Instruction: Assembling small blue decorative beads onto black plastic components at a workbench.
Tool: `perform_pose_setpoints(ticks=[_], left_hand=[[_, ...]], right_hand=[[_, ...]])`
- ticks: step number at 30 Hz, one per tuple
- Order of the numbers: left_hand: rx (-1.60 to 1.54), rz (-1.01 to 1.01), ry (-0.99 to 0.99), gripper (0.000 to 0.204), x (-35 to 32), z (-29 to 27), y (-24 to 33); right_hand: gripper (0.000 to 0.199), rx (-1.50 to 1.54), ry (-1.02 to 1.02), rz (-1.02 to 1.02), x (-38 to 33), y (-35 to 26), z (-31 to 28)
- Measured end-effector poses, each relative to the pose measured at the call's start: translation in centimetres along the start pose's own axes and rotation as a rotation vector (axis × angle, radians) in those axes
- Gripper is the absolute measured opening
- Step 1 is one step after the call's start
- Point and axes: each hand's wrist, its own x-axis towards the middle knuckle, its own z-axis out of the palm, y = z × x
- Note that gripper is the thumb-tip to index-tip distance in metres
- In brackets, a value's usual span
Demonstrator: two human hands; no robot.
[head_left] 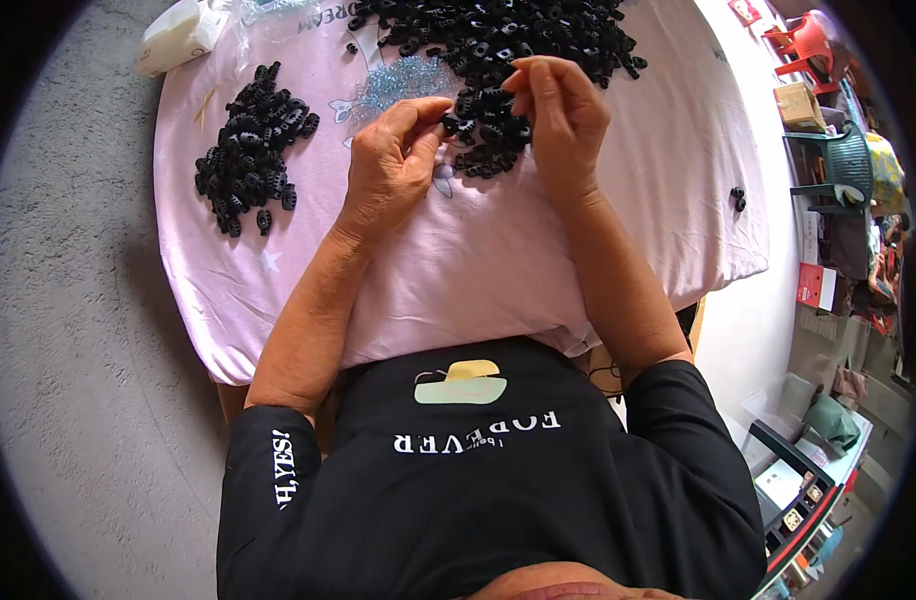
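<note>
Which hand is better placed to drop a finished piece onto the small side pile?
Probably the left hand. The small pile of black pieces lies on its side of the pink cloth, while the right hand sits over the big pile.

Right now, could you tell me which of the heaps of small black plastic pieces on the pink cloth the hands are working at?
The large heap at the cloth's far middle. Both the left hand and right hand pinch pieces at its near edge; the smaller heap lies apart to the left, untouched.
</note>
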Motion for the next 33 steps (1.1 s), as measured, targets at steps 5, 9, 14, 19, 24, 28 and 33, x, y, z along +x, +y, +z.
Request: perform_pose_setpoints(ticks=[5, 9, 14, 19, 24, 28, 33], left_hand=[[-0.046, -0.005, -0.012, 0.022, 0.1, -0.2, 0.1], [-0.017, 0.043, -0.021, 0.025, 0.2, -0.4, -0.1], [-0.108, -0.053, -0.062, 0.028, 0.0, -0.6, -0.1], [-0.273, -0.044, -0.016, 0.027, 0.5, -0.9, 0.3], [0.385, 0.193, 0.165, 0.015, 1.2, -2.5, 0.1], [0.574, 0.255, 0.208, 0.015, 1.8, -3.7, -0.5], [0.745, 0.29, 0.202, 0.015, 1.6, -3.9, -1.7]], right_hand=[[0.009, -0.309, -0.229, -0.043, -0.5, 0.4, 0.3], [0.013, -0.469, -0.388, -0.249, -0.5, -0.1, 0.6], [0.017, -0.463, -0.434, -0.19, -0.4, -0.2, 0.4], [0.017, -0.422, -0.429, -0.096, -0.6, -0.5, 0.5], [0.018, -0.223, -0.175, -0.008, -0.4, 0.7, 0.4], [0.014, -0.142, -0.09, 0.008, 0.1, 0.9, 0.0], [0.011, -0.167, -0.041, 0.066, -0.1, 0.6, 0.2]])
